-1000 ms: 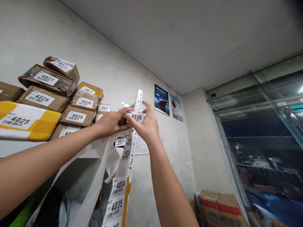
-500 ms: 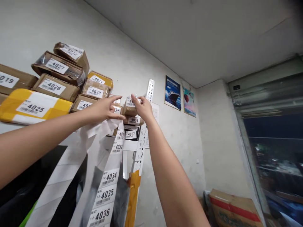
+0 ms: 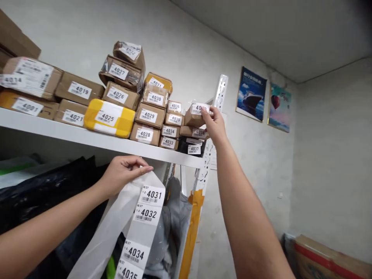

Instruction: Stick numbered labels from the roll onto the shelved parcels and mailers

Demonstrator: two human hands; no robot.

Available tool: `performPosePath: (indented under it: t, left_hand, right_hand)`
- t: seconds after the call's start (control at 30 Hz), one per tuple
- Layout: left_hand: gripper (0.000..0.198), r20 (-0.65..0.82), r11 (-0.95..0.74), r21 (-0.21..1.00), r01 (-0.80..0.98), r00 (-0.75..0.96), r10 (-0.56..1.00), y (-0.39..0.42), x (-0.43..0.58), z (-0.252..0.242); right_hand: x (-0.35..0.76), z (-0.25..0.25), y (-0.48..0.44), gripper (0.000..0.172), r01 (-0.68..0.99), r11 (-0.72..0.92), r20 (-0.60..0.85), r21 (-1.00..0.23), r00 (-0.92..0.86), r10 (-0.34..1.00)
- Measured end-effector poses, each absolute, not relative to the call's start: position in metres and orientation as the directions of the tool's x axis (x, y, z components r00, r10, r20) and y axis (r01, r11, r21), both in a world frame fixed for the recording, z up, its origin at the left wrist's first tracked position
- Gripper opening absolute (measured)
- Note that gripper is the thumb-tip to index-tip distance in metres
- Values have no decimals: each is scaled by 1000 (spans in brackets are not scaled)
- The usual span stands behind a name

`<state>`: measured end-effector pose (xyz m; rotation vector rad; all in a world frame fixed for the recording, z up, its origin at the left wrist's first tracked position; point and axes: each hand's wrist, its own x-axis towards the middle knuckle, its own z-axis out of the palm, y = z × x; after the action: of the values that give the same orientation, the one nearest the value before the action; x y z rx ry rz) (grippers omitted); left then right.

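My right hand (image 3: 214, 124) reaches up to the right end of the white shelf (image 3: 87, 137) and grips a small brown parcel (image 3: 194, 114) with a white number label, set on top of the parcels marked 4038 and 4037. My left hand (image 3: 123, 173) is lower, below the shelf edge, with its fingers pinched on the top of a long white strip of number labels (image 3: 145, 217) that hangs down, showing 4031, 4032, 4034, 4035.
Numbered brown parcels (image 3: 122, 97) and a yellow one (image 3: 109, 117) are stacked along the shelf. Black and grey bags (image 3: 49, 193) fill the space beneath. A slotted upright (image 3: 220, 93) and two posters (image 3: 263, 99) hang on the wall. A cardboard box (image 3: 328, 257) sits low right.
My left hand dropped from the parcel stack to below the shelf, still holding the label strip. My right hand stayed on the small parcel at the shelf's end. The view swung left.
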<state>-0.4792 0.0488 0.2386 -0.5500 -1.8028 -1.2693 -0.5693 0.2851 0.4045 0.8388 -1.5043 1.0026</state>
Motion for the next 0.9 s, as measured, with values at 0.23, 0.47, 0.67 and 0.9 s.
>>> performPosePath:
  t: [0.23, 0.47, 0.67, 0.9]
  left_hand:
    - [22, 780, 271, 626, 732, -583, -226, 46, -480, 187]
    - [18, 743, 263, 667, 697, -602, -293, 51, -474, 150]
    - [21, 700, 202, 704, 680, -619, -355, 64, -469, 135]
    - [33, 669, 392, 710, 586, -734, -116, 60, -452, 55]
  right_hand:
    - [-524, 279, 267, 67, -794, 602, 959, 90, 231, 162]
    - [-499, 231, 259, 57, -969, 164, 978, -187, -199, -63]
    - [-481, 142, 232, 48, -564, -121, 541, -817, -676, -501]
    - [-486, 36, 230, 31, -337, -370, 413, -866, -898, -149]
